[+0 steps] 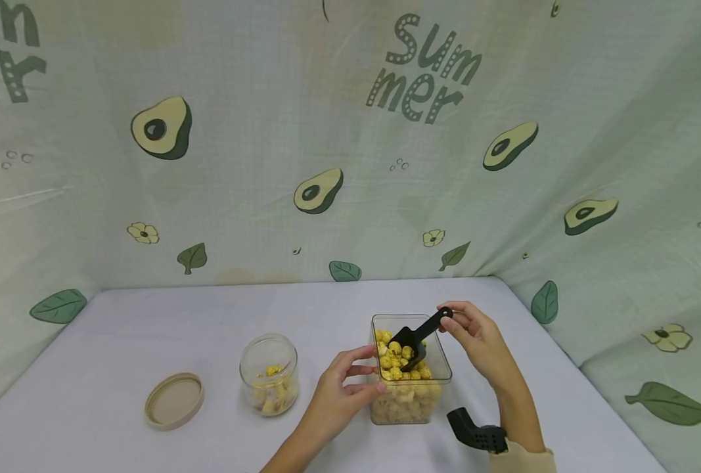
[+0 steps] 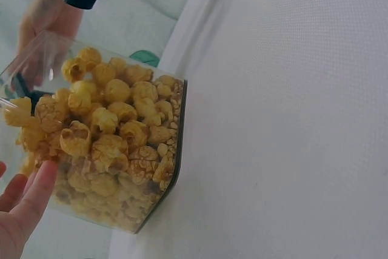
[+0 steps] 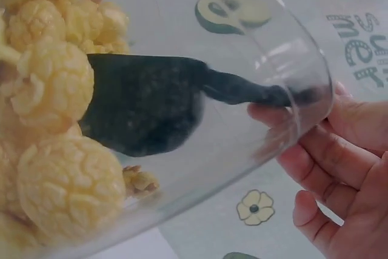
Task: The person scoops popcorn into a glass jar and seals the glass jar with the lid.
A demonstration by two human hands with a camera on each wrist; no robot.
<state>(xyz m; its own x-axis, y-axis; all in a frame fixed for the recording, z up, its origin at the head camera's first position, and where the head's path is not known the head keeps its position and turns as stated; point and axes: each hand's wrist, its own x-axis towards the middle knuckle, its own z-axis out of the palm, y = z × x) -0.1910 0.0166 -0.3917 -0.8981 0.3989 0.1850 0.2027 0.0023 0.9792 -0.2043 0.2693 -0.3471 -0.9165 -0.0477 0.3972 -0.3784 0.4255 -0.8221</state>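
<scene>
White cloth-covered table (image 1: pixel 208 348), bearing one clear, round, wide-mouthed jar (image 1: pixel 267 355), upright; one round, beige, rimmed lid (image 1: pixel 175 401), lying flat at the jar's nine o'clock; one clear, square-topped container (image 1: pixel 439 358), standing at its three o'clock.

"Summer" lettering (image 1: pixel 428 60) stands on cloth backdrop (image 1: pixel 238 85).

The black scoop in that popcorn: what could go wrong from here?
Some popcorn might spill over the rim if the scoop, pinched near one end by the right hand, twists or slips.
The square container could slide or tip if pushed hard, as the left hand touches it on one side only.
The round jar stands near the left hand, so a sideways move might knock it.
</scene>
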